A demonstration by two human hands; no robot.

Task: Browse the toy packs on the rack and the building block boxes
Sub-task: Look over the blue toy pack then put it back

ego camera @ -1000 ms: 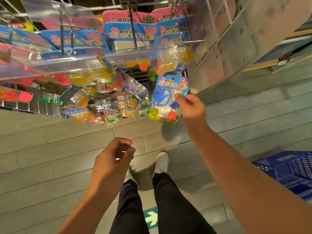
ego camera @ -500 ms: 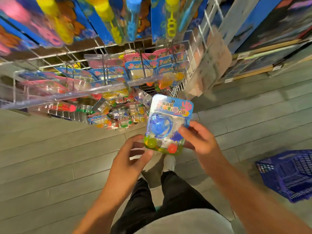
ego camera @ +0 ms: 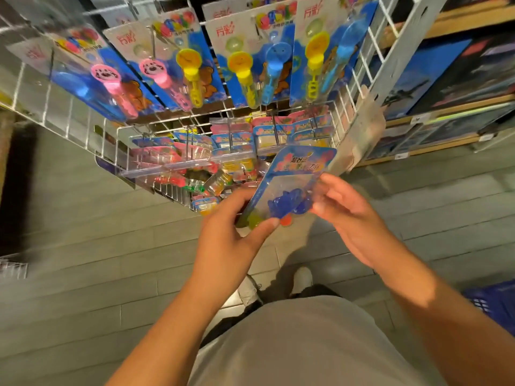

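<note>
Head view: a shopper's left hand (ego camera: 231,232) and right hand (ego camera: 345,218) both grip one blue toy pack (ego camera: 289,188), held off the wire rack (ego camera: 359,79) just behind. Tilting it flat toward the eyes would likely read best. Four bubble-wand packs (ego camera: 242,68) hang in full view above; boxes (ego camera: 446,73) fill the shelves to the right.

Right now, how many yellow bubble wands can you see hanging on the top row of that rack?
3. One yellow wand beside a pink one toward the left, one in the middle pack, one in the right pack. Packs behind may hide more.
</note>
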